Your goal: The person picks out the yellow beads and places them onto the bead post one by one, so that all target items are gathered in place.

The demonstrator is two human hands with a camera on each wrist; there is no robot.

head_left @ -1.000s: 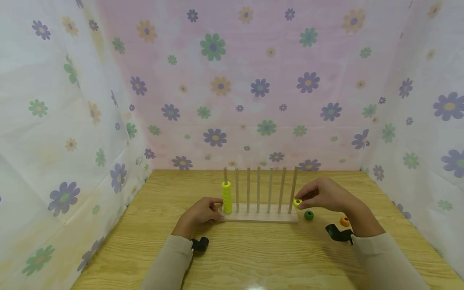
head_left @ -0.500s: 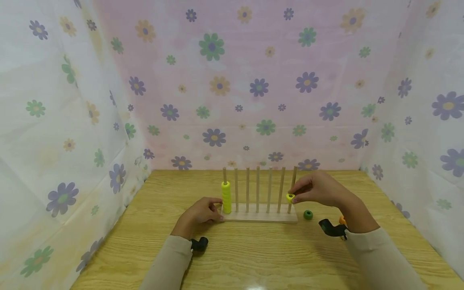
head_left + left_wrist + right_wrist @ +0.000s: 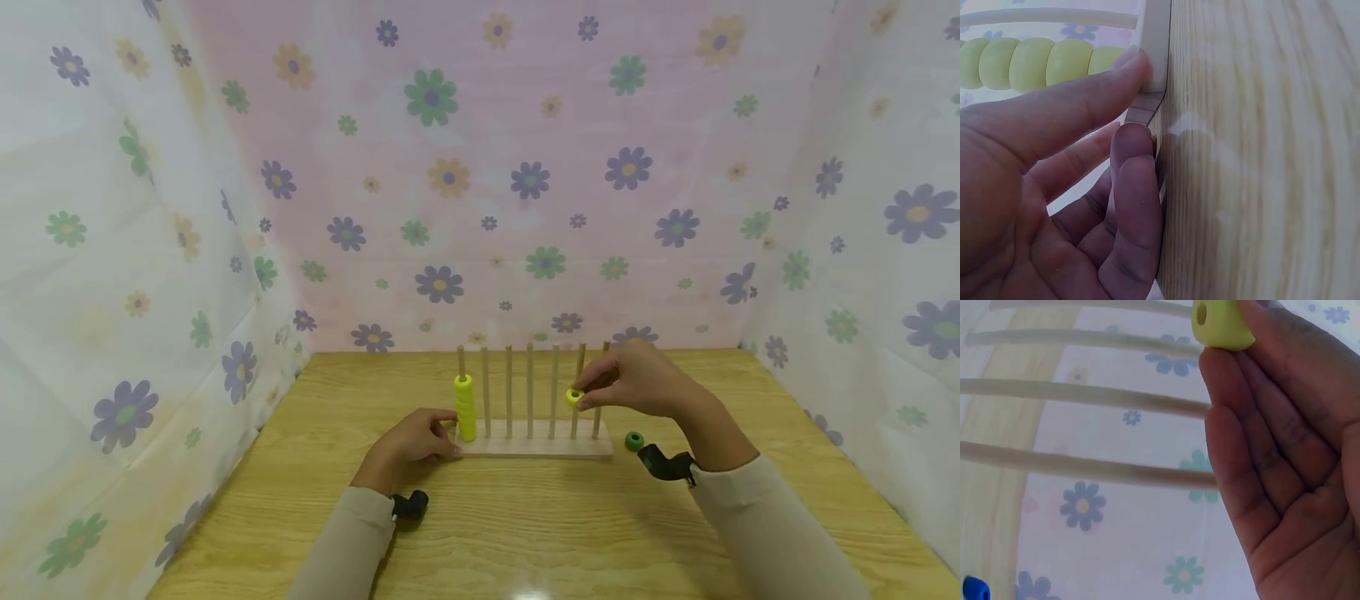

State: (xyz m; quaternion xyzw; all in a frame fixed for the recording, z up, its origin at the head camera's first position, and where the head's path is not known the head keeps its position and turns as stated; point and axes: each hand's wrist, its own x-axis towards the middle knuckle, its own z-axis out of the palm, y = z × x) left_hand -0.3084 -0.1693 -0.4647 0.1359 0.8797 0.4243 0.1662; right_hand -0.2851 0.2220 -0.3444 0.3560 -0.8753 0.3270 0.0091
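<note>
A wooden peg rack (image 3: 532, 450) with a row of upright pegs stands on the table. Yellow beads (image 3: 466, 410) are stacked on its leftmost peg, the peg's tip showing above them. At the rack's left end my left hand (image 3: 408, 439) grips the base corner; in the left wrist view the thumb lies on top and the other fingers are curled against the side. My right hand (image 3: 645, 379) pinches one yellow bead (image 3: 1230, 330) between thumb and fingertips. In the head view this bead overlaps the second peg from the right, below the peg tops.
A green bead (image 3: 634, 442) lies on the table (image 3: 510, 533) right of the rack. A blue piece (image 3: 975, 589) shows at the lower left of the right wrist view. Flowered cloth (image 3: 495, 167) encloses the back and sides.
My right hand has carried the yellow bead leftward and slightly up, from beside the rack's right end to over its pegs. The orange bead is now hidden behind the right arm. My left hand stays put.
</note>
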